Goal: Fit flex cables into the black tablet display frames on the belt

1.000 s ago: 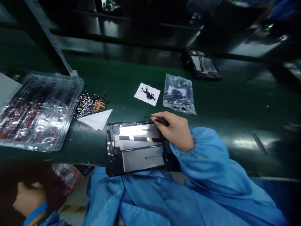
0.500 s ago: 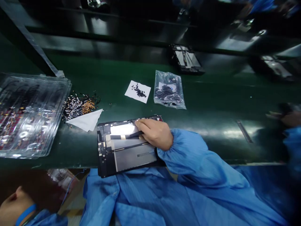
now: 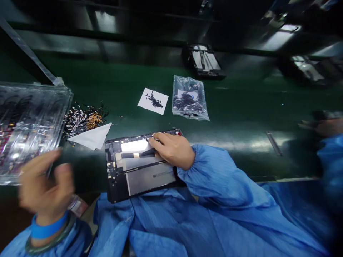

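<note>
My right hand [image 3: 173, 149] rests on the upper right part of an opened tablet [image 3: 152, 178], fingers bent and closed. A slim black tapered tool [image 3: 148, 152] sticks out from under these fingers, pointing left; its kind is not clear. Inside the tablet show a grey battery, a bright silver area and dark strips. The tablet lies at the bench's front edge, against my blue smock. My left hand [image 3: 46, 182], blurred by motion, is raised in front of a clear plastic tray [image 3: 57, 117]. Its thumb and fingers are apart, with nothing visible in them.
Small metallic and gold parts [image 3: 84, 119] lie heaped beside a folded white paper [image 3: 93, 137]. Farther back are a white sheet [image 3: 142, 103] with black bits and a clear bag [image 3: 202, 107]. More devices [image 3: 206, 62] stand behind. At right, another person's hand [image 3: 331, 126] is visible.
My left hand has come up from the lower left to the tray's front, its fingers spread. My right hand stays on the tablet. The whole view has shifted slightly.
</note>
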Demonstrator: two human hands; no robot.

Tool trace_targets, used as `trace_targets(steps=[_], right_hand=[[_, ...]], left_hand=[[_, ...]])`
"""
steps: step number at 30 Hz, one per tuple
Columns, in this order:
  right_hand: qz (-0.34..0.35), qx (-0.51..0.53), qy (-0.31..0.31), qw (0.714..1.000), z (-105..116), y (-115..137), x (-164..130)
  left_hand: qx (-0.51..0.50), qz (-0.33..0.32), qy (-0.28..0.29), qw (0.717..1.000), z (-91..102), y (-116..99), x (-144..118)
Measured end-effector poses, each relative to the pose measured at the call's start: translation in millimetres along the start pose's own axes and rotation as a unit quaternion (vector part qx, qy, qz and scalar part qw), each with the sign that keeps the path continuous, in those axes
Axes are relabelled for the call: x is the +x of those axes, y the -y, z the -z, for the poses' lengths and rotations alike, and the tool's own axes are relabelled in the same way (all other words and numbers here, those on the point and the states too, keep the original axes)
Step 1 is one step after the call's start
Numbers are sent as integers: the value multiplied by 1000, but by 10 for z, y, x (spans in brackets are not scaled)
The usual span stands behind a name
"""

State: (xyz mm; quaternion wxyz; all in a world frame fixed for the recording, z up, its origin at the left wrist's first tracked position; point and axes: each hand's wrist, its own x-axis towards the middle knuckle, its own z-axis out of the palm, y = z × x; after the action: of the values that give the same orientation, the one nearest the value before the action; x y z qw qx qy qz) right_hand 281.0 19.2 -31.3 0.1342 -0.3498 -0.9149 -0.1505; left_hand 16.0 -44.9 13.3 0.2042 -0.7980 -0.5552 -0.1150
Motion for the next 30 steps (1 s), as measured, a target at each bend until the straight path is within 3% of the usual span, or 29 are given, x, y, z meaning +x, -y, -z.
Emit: trace_targets(steps=[2, 4, 6, 10, 22, 30], right_hand=[[-5, -2, 5, 1000, 3, 10, 7], [-10, -4, 10, 1000, 5, 24, 14], [-15, -7, 11, 1000, 8, 37, 23], [-23, -7, -10, 1000, 19, 41, 35], [-18, 13, -4, 1000, 166, -54, -165], [-31, -28, -25, 999, 109, -60, -255]], left_hand=[[-156, -61, -15, 986, -276, 75, 201], [-266, -167, 13, 950, -501, 13, 388], [-280, -231, 31, 931, -644, -112, 524], [-245, -286, 49, 925, -739, -252, 602], [-247, -269, 82, 927, -752, -232, 600], [-229, -272, 94, 930, -709, -253, 593]])
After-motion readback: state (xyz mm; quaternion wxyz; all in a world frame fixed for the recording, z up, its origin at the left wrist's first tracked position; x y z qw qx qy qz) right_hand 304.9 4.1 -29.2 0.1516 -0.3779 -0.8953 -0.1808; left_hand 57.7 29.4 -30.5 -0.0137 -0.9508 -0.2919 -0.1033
